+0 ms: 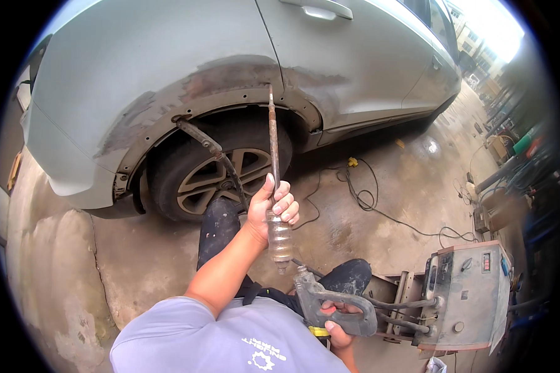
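My left hand [272, 205] is wrapped round a rusty slide hammer [274, 140], gripping the rod just above its ribbed, cylindrical weight. The rod's tip meets the sanded band over the rear wheel arch of a pale grey car [186, 43]; whether it is fixed there, I cannot tell. Low on the right, my right hand [339, 337] is closed on the handle of a grey welding gun [333, 304] with a red trigger. Most of those fingers are hidden behind the handle. The gun's nose lies close to the slide hammer's lower end.
A metal clamp [199, 133] grips the arch edge, its thick cable hanging past the wheel [221, 180]. Cables join the gun side to a grey welding machine [470, 295] at right. A black cord [367, 202] with a yellow connector [353, 162] crosses the concrete floor.
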Motion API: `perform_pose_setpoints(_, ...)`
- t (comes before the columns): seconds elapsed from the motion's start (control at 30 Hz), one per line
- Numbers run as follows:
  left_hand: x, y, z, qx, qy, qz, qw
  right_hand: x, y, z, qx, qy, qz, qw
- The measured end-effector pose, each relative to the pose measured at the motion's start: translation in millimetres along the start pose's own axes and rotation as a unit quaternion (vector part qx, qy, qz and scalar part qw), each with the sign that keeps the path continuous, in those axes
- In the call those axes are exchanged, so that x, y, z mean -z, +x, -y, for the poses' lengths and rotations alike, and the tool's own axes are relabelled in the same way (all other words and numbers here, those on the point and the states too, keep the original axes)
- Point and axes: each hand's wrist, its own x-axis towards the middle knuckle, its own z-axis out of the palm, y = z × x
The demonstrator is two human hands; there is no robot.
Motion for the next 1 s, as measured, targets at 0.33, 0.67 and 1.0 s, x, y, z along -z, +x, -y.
perform_pose_setpoints(0.33,-2.9,-16.7,1.7,-0.085,0.283,-0.290,0.910,1.9,-1.1,-2.0,-0.007,-0.018,0.041,0.999)
perform_pose_setpoints(0.67,-33.8,-24.3,-10.9,-0.090,0.282,-0.273,0.916,-6.7,5.3,-0.7,-0.005,0.024,0.045,0.999)
perform_pose_setpoints(1.0,-29.8,-17.8,-10.9,-0.086,0.241,-0.280,0.925,2.7,5.4,-9.6,0.043,0.085,0.119,0.988)
